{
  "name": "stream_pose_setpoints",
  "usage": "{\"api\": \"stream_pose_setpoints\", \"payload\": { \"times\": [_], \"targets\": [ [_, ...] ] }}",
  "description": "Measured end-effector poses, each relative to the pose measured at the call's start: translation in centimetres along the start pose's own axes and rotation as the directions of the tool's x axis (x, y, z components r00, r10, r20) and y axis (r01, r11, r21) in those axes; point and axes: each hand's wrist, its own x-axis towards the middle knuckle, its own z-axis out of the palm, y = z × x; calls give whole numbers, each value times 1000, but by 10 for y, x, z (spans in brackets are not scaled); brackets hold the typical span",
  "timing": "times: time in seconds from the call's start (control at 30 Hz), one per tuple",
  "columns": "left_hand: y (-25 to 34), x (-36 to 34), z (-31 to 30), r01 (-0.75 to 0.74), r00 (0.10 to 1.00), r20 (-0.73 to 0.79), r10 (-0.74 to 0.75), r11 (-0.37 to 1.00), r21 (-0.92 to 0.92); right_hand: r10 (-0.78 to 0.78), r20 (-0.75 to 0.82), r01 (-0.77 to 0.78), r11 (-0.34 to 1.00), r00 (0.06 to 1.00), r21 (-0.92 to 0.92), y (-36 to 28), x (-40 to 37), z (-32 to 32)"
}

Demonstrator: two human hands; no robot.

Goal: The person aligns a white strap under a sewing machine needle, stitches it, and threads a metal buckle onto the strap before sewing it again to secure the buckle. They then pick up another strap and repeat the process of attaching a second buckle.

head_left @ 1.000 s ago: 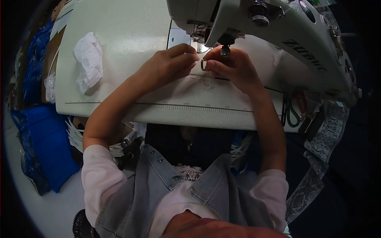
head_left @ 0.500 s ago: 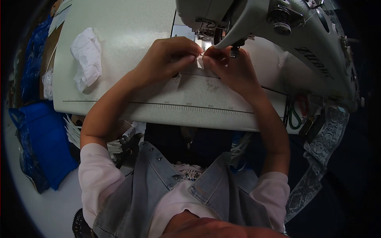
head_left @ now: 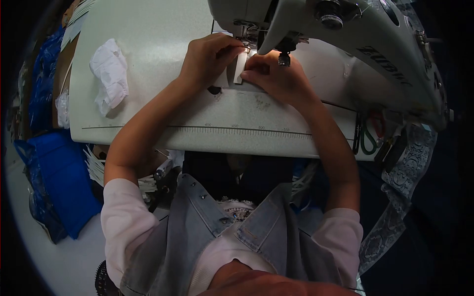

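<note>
Two hands hold a strip at the sewing machine.
A crumpled cloth (head_left: 109, 74) lies far left on the table (head_left: 163, 29). The left hand (head_left: 210, 56) pinches the white strip (head_left: 239, 69) just before the needle. The right hand (head_left: 274, 76) grips its other edge with curled fingers, under the machine (head_left: 380, 47). Scissors (head_left: 365, 140) hang right.

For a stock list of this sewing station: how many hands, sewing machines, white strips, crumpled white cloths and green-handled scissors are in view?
hands: 2, the left hand and the right hand
sewing machine: 1
white strip: 1
crumpled white cloth: 1
green-handled scissors: 1
total: 6
</note>
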Motion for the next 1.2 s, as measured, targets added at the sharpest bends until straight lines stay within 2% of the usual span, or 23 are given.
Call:
{"api": "stream_pose_setpoints", "payload": {
  "times": [0.03,0.07,0.1,0.13,0.17,0.2,0.23,0.27,0.3,0.33,0.37,0.43,0.5,0.53,0.57,0.6,0.67,0.73,0.83,0.9,1.03,1.13,1.2],
  "targets": [
    [2,1,-3,32,999,13,-32,999,4,1,-1,-1,1000,1000,-1,2,0,3],
    [3,0,-6,26,1000,14,-27,1000,5,-93,-124,85,994,988,-67,5,1,7],
    [5,-1,-8,132,991,39,-129,985,-110,-192,-241,161,976,951,-143,7,2,12],
    [6,-2,-10,238,971,77,-226,946,-222,-191,-248,158,976,950,-146,13,5,18],
    [5,-1,-10,232,972,80,-219,946,-225,-285,-373,207,949,883,-237,19,9,25],
    [3,-2,-10,155,988,23,-154,967,-203,-380,-477,238,913,793,-332,20,13,26],
    [2,-2,-9,83,995,-36,-91,981,-177,-378,-475,234,912,794,-335,21,14,25],
    [2,-2,-10,88,995,-34,-96,979,-181,-466,-487,258,863,739,-435,22,15,25],
    [3,-1,-12,-23,999,-46,19,995,-93,-548,-487,274,806,680,-525,22,15,27],
    [4,-2,-15,-134,990,-45,134,991,-1,-541,-484,273,811,687,-518,24,14,29],
    [5,-4,-16,-124,992,-39,123,992,-2,-527,-445,255,804,724,-537,28,11,31],
    [9,-8,-20,-123,988,110,113,988,93,-505,-412,232,800,759,-553,25,6,27],
    [7,-9,-17,-148,979,156,128,981,123,-487,-247,268,761,838,-591,15,-5,16],
    [6,-10,-15,-168,972,191,138,974,152,-483,-248,266,764,840,-588,10,-8,12],
    [6,-10,-13,-164,972,192,134,975,150,-415,-223,257,820,882,-511,6,-11,9],
    [6,-10,-12,-94,984,161,78,991,93,-346,-189,240,871,919,-429,4,-13,6],
    [5,-10,-10,-18,990,143,13,999,38,-334,-201,231,883,921,-409,2,-14,2],
    [3,-9,-7,-176,983,62,173,983,57,-324,-215,224,895,921,-386,1,-14,1],
    [2,-11,-5,-157,986,53,156,987,12,-319,-238,207,893,917,-399,1,-14,1],
    [2,-11,-5,-148,987,62,147,989,11,-397,-158,239,777,904,-583,5,-16,1],
    [2,-12,-3,-163,986,37,163,987,-4,-423,-141,248,736,895,-630,5,-18,3],
    [6,-12,-3,-152,988,42,150,987,44,-369,-213,207,817,905,-537,2,-19,6],
    [6,-13,-1,-159,987,39,158,986,48,-396,-175,222,771,902,-597,5,-22,6]
  ]
}}
